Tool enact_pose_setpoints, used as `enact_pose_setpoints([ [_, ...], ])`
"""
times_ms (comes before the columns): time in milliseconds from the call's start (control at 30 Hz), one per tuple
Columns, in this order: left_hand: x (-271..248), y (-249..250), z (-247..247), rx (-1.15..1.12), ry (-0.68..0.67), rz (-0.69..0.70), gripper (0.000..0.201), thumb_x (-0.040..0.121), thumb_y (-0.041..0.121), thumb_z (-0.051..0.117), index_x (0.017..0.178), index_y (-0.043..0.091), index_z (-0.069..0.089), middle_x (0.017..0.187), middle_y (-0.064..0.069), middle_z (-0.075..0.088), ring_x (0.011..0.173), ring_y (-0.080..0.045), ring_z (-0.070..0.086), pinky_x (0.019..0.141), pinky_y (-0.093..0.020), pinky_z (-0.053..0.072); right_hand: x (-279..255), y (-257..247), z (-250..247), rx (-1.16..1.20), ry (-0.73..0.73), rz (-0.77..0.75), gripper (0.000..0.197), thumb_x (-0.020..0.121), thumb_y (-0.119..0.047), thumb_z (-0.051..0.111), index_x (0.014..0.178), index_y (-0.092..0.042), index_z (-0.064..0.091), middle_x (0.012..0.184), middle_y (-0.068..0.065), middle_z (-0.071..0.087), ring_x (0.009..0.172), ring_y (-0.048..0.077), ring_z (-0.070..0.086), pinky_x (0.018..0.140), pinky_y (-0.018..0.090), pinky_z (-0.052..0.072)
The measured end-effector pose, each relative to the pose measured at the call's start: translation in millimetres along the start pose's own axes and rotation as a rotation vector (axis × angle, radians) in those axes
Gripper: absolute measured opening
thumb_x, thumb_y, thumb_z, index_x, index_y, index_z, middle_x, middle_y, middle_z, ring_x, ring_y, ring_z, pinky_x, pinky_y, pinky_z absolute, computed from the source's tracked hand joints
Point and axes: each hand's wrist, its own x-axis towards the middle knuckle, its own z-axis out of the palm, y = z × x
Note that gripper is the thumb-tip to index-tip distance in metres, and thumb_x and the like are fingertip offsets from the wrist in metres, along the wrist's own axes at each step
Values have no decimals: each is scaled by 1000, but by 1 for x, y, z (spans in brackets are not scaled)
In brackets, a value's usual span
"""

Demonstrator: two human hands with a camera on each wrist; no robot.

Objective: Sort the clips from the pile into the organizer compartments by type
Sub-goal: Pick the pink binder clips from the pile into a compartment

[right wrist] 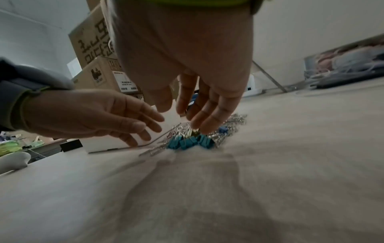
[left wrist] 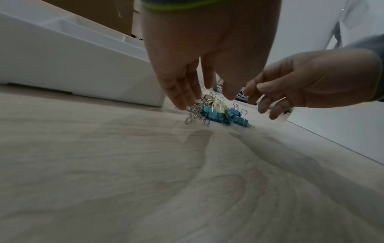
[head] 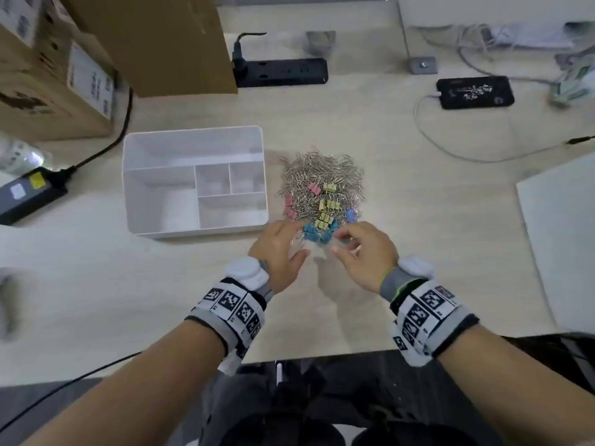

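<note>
Clips (head: 322,191) lie in one pile at the centre of the head view: silver paper clips (head: 318,169) in the upper part, coloured binder clips (head: 317,233) along the lower edge. They look light and stiff; the thin wire ones probably tangle and slip, so a binder clip is best pinched by its coloured body. The left hand (head: 280,249) hovers at the lower left edge of the pile, fingers relaxed and spread, holding nothing. The right hand (head: 363,249) hangs at the lower right, fingers loosely bent over the blue binder clips, grasping nothing visible. The white organizer (head: 193,132) stands just left of the pile; no clips show in its compartments.
</note>
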Motion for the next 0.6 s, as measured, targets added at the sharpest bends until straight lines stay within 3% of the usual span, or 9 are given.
enact_pose_setpoints([
  [100, 8, -5, 10, 130, -15, 84, 54, 81, 17, 75, 130, 3, 58, 126, -19, 59, 111, -39, 55, 93, -50, 49, 8, 6, 5, -104, 100, -32, 28, 85, -26, 66, 112, -21, 63, 117, 2, 54, 104, 21, 54, 85, 30, 45],
  [233, 19, -4, 15, 249, -40, 89, 64, 81, 18, 73, 139, 9, 49, 141, -19, 47, 126, -42, 46, 94, -56, 47, 23, 13, 9, -258, 154, -185, 47, 78, -25, 72, 122, -19, 59, 127, 8, 51, 111, 31, 50, 90, 42, 46],
  [333, 21, -6, 19, 294, -73, 78, 67, 78, 18, 76, 140, 10, 49, 145, -18, 44, 131, -43, 41, 92, -62, 47, 38, 8, 12, -351, 168, -216, 55, 74, -31, 75, 125, -23, 57, 130, 10, 51, 114, 34, 49, 89, 44, 43],
  [433, 16, -8, 21, 302, -111, 77, 74, 73, 19, 80, 140, 12, 49, 143, -17, 46, 132, -42, 41, 95, -62, 45, 44, 5, 17, -402, 143, -247, 52, 70, -32, 78, 118, -23, 62, 124, 9, 55, 110, 33, 51, 85, 43, 45],
  [600, 7, -14, 21, 256, -111, 129, 71, 75, 19, 77, 136, 19, 41, 136, -16, 52, 123, -40, 50, 93, -57, 47, 38, 16, 23, -386, 137, -280, 31, 68, -29, 79, 95, -19, 67, 108, 4, 57, 101, 28, 50, 78, 40, 46],
])
